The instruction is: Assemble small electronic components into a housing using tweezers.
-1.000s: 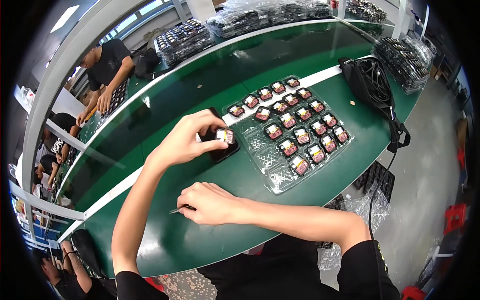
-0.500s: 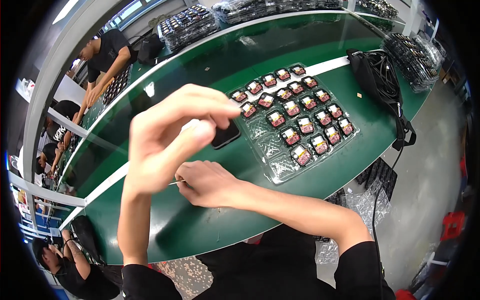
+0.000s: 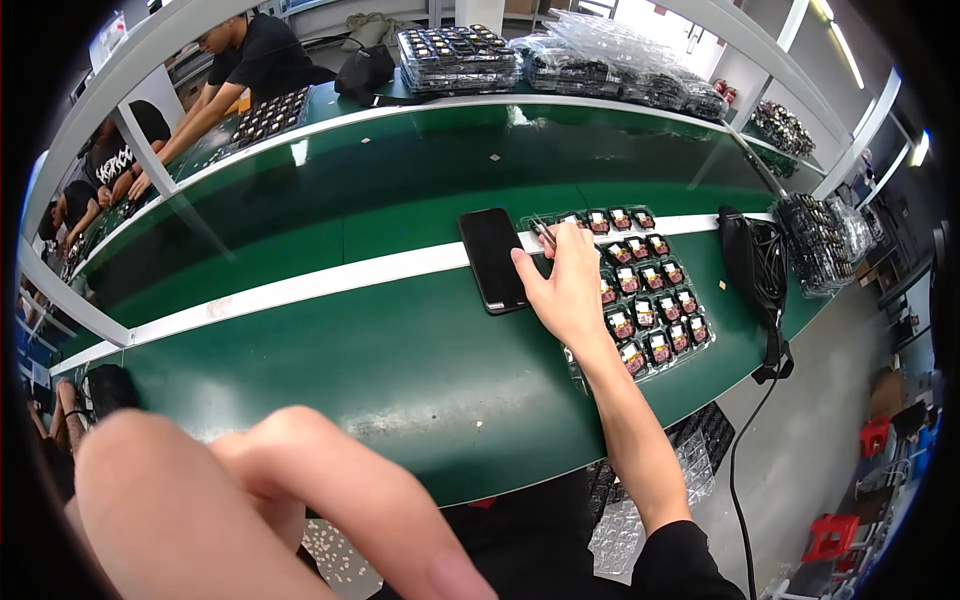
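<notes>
My right hand [image 3: 565, 285] is closed on slim metal tweezers [image 3: 543, 232] over the far left corner of a clear plastic tray [image 3: 578, 375]. Small black-cased parts [image 3: 645, 312] with white, yellow and reddish faces sit in the tray's pockets; my hand and wrist cover some of its left side. Just left of that hand lies a black smartphone [image 3: 490, 262], screen up. Very large and blurred at the lower left is my left hand [image 3: 310, 470], raised off the table. Its fingers are bent, but the lower edge cuts off part of them, so their grip is unclear.
A black bag with a coiled cable [image 3: 755, 265] lies right of the tray on the green table [image 3: 330, 350]. Beyond a white-edged divider stand stacked filled trays [image 3: 460, 62] and clear plastic packs [image 3: 620, 70]. A co-worker [image 3: 250, 60] handles another tray at far left.
My right hand has moved from the table's middle up and right to the tray. My left hand has dropped toward the lower left, closer to the camera. The view has shifted too.
</notes>
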A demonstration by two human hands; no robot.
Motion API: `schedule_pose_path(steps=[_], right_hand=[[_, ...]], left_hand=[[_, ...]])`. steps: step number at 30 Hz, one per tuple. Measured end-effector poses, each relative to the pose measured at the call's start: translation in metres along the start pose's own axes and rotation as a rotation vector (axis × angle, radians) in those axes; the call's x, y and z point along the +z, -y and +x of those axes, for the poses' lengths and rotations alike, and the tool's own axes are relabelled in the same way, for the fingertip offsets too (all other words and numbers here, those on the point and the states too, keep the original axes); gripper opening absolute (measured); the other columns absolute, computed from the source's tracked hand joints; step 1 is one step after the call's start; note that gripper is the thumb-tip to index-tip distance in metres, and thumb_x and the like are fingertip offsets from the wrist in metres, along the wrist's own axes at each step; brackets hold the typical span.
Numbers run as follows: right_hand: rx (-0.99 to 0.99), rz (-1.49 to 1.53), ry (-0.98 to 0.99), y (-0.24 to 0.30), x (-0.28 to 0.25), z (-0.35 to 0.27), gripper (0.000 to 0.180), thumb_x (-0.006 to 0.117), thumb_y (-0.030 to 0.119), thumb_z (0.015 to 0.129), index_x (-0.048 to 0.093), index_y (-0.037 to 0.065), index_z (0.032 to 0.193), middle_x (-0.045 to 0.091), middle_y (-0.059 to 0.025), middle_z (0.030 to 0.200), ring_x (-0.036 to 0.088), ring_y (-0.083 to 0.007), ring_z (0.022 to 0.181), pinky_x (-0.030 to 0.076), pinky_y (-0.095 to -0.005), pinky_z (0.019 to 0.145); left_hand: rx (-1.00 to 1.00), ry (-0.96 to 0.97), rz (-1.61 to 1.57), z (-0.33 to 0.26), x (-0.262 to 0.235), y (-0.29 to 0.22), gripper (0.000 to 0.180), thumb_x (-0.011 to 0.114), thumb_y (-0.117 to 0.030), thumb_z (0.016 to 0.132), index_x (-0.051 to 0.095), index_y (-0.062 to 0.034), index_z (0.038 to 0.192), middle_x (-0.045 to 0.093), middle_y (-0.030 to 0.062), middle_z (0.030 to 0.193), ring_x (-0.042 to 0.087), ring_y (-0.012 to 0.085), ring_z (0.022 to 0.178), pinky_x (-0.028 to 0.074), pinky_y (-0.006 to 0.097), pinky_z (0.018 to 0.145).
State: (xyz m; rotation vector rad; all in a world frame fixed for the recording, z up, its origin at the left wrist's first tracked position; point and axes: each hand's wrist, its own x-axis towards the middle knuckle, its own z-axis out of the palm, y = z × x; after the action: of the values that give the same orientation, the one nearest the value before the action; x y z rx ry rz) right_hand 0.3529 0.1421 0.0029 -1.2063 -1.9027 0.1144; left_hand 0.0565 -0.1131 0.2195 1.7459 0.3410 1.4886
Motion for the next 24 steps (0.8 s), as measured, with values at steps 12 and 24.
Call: schedule_pose_path(steps=[12, 24], right_hand=[[0.073, -0.120, 0.174, -0.017, 0.011, -0.005, 0.064, 0.087, 0.049, 0.091, 0.056, -0.004, 0.107, 0.049, -0.0253, 0.141, 0.040, -0.0420, 0.141, 0.026, -0.0589, 0.121], [0.061, -0.109, 0.176, -0.019, 0.010, -0.006, 0.068, 0.090, 0.049, 0.087, 0.057, -0.006, 0.112, 0.052, -0.0267, 0.140, 0.043, -0.0428, 0.141, 0.027, -0.0571, 0.121]], left_hand=[[0.069, -0.063, -0.262, 0.026, 0.029, 0.013, 0.008, 0.070, -0.020, 0.108, 0.065, -0.0146, 0.112, 0.067, 0.0054, 0.102, 0.065, 0.0135, 0.097, 0.047, 0.042, 0.107], [0.006, -0.108, -0.532, 0.001, 0.014, -0.004, 0.025, 0.072, -0.022, 0.108, 0.059, -0.0170, 0.128, 0.067, 0.0074, 0.120, 0.062, 0.0140, 0.121, 0.041, 0.047, 0.122]])
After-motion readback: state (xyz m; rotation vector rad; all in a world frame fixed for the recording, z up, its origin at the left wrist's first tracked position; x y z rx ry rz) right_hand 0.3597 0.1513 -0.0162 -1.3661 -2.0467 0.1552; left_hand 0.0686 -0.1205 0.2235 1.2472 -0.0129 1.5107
